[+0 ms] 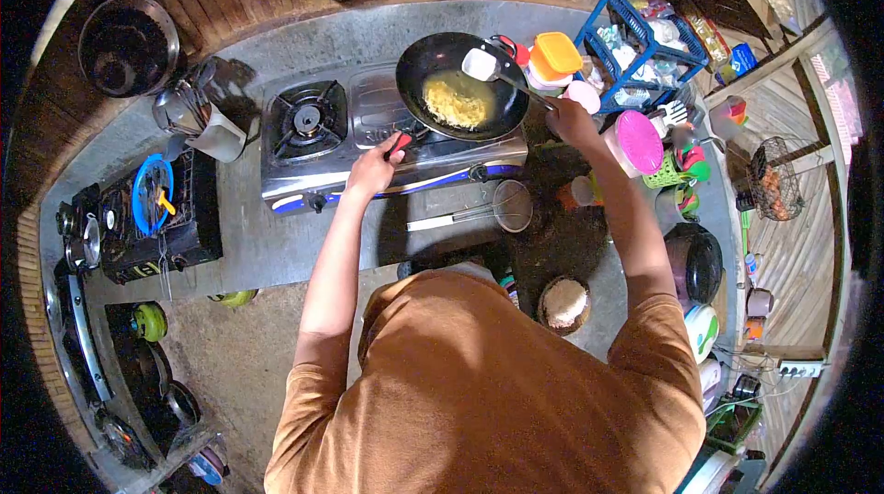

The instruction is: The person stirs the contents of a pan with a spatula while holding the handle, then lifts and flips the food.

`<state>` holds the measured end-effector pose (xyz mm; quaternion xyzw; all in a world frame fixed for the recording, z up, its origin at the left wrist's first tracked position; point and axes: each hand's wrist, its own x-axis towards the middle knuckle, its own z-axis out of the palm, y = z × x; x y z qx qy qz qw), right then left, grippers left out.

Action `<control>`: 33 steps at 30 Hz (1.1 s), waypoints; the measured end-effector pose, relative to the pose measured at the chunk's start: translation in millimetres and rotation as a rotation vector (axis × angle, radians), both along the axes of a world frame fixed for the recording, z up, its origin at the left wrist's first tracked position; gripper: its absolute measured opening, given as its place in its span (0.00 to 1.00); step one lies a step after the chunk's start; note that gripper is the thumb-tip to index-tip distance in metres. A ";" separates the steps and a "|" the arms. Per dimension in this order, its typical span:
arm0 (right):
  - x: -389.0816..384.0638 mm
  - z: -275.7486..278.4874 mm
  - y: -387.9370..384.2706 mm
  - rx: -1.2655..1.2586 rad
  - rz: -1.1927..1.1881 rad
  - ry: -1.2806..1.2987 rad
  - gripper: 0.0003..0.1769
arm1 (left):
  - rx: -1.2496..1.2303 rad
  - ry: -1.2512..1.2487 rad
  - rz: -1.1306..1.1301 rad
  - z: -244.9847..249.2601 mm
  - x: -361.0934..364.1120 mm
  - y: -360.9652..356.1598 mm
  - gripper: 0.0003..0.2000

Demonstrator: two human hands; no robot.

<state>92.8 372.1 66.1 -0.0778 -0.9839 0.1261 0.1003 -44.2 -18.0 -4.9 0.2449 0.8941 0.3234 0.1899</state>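
Observation:
A black wok stands on the right burner of the stove, with yellow food, apparently egg, in its oil. My left hand is wrapped round the wok's red-tipped handle, on the near side. In my right hand is the dark handle of a spatula. Its pale, broad head is over the wok's far right part, apart from the yellow food. On the counter below the stove lies a long-handled strainer.
The left burner of the two-burner stove is bare. Right of the wok stand an orange-lidded container, a blue basket of packets and a pink-lidded tub. A bowl of white grains sits near my right side.

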 end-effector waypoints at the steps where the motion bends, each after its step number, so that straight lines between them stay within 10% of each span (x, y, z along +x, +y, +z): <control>1: -0.1 -7.1 3.3 0.000 -0.001 -0.004 0.19 | -0.016 -0.011 0.001 3.2 1.2 -0.3 0.24; 10: 7.8 -35.7 -14.5 0.145 0.001 -0.146 0.21 | -0.018 -0.018 0.019 10.3 4.4 -0.5 0.24; 19: 17.8 -8.0 -37.7 -0.482 0.056 -0.311 0.18 | 0.011 0.009 0.009 13.1 4.3 -0.4 0.23; 33: -20.1 -61.6 22.9 0.386 -0.055 -0.121 0.22 | 0.024 -0.016 0.019 2.8 -0.9 -1.1 0.23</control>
